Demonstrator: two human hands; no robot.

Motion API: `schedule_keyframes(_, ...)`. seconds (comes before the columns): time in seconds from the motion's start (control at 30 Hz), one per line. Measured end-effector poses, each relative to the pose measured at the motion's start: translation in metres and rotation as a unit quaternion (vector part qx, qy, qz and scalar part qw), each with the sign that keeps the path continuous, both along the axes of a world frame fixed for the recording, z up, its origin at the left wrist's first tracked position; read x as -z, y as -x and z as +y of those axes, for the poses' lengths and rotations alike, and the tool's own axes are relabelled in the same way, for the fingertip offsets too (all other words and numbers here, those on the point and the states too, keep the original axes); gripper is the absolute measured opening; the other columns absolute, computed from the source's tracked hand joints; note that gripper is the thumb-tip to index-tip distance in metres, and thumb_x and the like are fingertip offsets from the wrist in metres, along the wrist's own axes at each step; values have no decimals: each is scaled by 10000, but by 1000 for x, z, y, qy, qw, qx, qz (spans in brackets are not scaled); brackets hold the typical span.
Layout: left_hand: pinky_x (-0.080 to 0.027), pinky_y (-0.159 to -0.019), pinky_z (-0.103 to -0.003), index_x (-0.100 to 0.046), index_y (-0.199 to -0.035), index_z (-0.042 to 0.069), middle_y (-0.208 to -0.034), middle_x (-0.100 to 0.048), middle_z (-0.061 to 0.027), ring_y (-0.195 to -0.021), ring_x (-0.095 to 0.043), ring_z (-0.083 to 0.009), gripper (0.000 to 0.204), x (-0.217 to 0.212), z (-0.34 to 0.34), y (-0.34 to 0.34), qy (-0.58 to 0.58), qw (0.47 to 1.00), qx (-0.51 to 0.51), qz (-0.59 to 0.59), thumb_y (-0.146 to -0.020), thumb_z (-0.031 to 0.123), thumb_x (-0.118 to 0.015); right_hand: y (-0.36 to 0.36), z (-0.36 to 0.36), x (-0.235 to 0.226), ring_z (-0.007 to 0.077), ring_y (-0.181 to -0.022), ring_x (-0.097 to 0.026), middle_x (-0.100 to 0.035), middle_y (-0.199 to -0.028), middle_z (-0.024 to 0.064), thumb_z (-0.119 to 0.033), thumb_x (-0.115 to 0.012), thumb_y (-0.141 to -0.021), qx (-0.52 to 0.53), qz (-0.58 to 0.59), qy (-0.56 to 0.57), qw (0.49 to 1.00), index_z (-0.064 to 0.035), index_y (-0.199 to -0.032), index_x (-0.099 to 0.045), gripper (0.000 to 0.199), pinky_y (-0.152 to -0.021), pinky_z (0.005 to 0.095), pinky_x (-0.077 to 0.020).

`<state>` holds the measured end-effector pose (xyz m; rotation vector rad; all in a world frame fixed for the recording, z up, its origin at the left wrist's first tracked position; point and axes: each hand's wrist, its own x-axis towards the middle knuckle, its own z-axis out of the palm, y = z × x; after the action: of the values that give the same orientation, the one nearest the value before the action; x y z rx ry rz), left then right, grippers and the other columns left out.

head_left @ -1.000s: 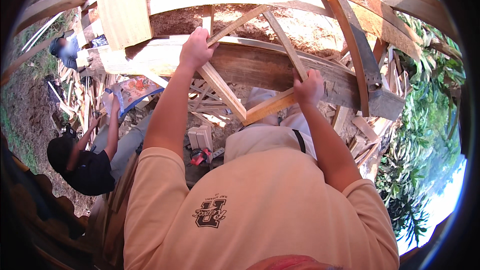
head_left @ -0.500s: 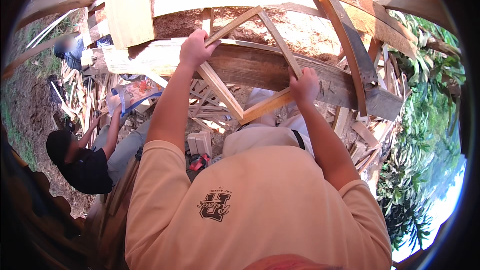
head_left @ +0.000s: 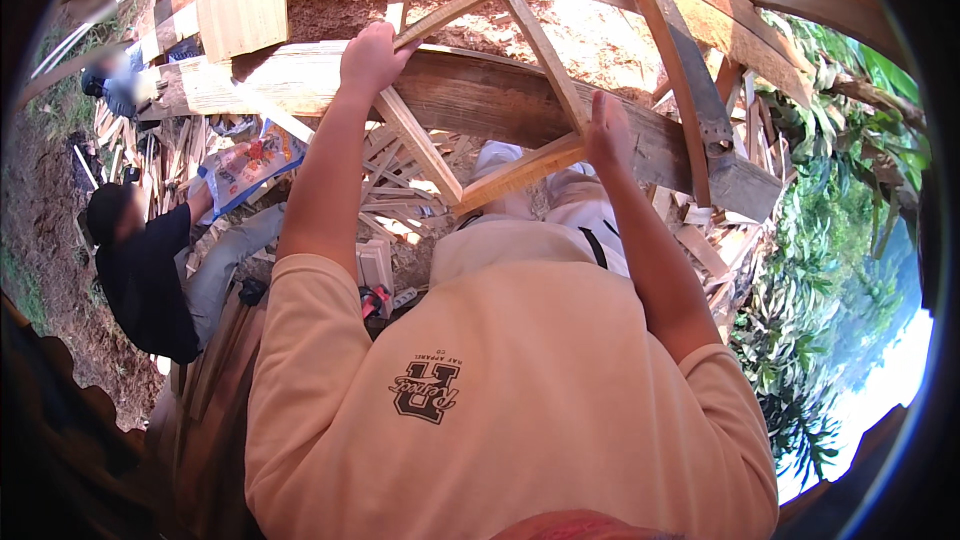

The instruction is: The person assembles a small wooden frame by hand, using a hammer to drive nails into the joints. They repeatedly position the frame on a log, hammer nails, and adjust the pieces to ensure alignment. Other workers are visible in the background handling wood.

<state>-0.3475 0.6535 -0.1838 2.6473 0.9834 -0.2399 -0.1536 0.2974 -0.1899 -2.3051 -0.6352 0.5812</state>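
Observation:
A square frame (head_left: 505, 176) of narrow wooden strips is held up in front of me, tilted so one corner points toward my body. My left hand (head_left: 374, 58) is closed round its left corner. At the right corner, my right hand (head_left: 609, 132) grips the frame with the thumb raised; its other fingers are mostly hidden. Beyond the frame, a thick weathered plank (head_left: 470, 100) runs across from left to right.
A long dark metal blade (head_left: 682, 60), like a handsaw's, lies across the plank's right end beside a wooden strip. A pale board (head_left: 240, 0) stands at the far left. Wood offcuts (head_left: 395, 185) litter the ground. A person in black (head_left: 145, 280) sits at left, holding a printed bag (head_left: 250, 172).
The frame stays in both hands, while my right thumb has lifted off the strip and points up. The view has shifted slightly. The person at left has moved the printed bag.

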Motion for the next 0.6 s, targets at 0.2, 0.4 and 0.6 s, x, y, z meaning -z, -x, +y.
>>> schedule_keyframes(0.2,-543,-838,-450,-652,-932,56,-992,-673,-109,-984,-666,-307,517,-5,1,-3,34,999,-30,24,-918,572,-679,4,4,34,400,-1048,-554,-617,-1028,189,-362,-399,-1100,-42,-77,-20,996,-29,-1046,-630,409,-932,499,-423)
schedule_keyframes(0.4,-517,-754,-443,-622,-896,55,-898,-651,-111,-870,-661,-319,526,8,3,4,32,998,-19,-47,-894,573,-712,2,3,36,398,-984,-573,-615,-993,192,-368,-416,-1089,-50,-19,36,998,-30,-1046,-627,401,-892,487,-442)
schedule_keyframes(0.6,-524,-781,-442,-642,-891,58,-935,-640,-100,-913,-662,-315,512,12,4,5,33,999,-23,-30,-900,565,-706,3,8,26,377,-910,-603,-619,-927,176,-412,-503,-1052,-30,36,57,997,-27,-1026,-624,405,-825,463,-467)
